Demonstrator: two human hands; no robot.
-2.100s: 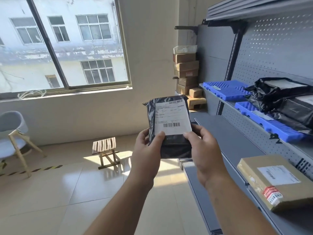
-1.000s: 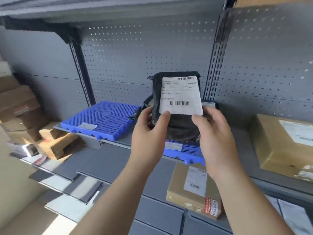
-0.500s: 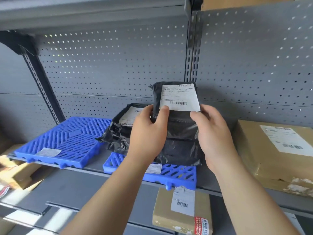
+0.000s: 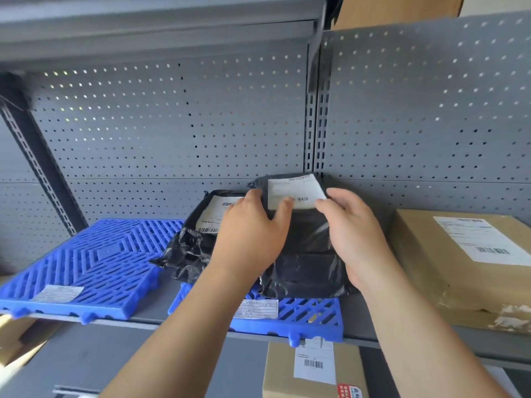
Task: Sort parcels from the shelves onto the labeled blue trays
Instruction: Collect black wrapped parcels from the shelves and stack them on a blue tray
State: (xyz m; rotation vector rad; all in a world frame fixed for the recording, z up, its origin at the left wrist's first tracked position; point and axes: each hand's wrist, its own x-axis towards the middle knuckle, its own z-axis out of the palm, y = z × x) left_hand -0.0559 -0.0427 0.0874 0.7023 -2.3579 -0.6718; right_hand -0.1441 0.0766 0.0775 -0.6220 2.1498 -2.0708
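- Your left hand (image 4: 253,231) grips the black parcel (image 4: 304,254) by its left edge. The thumb presses the front at the lower edge of the white label (image 4: 293,189), and the fingers wrap behind.
- Your right hand (image 4: 353,234) grips the same parcel by its right edge, with the thumb at the label's lower right corner.
- The parcel stands over the right tray (image 4: 313,314), tilted so its top leans toward the pegboard (image 4: 172,124). Its bottom edge is down at the tray's surface, but you cannot tell whether it rests there.
- A second parcel (image 4: 189,248), also black, lies label up on the back left of the right tray. It is partly hidden by your left hand, and its crumpled edge hangs past the tray's left side.
- A paper tag (image 4: 258,308) sits at the front of the right tray, partly covered by your left forearm.
- The left tray (image 4: 94,262) lies just left of the right tray on the same shelf (image 4: 362,326).
- A brown box (image 4: 459,268) sits on the shelf to the right of the right tray, apart from it.
- A lower box (image 4: 313,372) sits below the right tray, label up.
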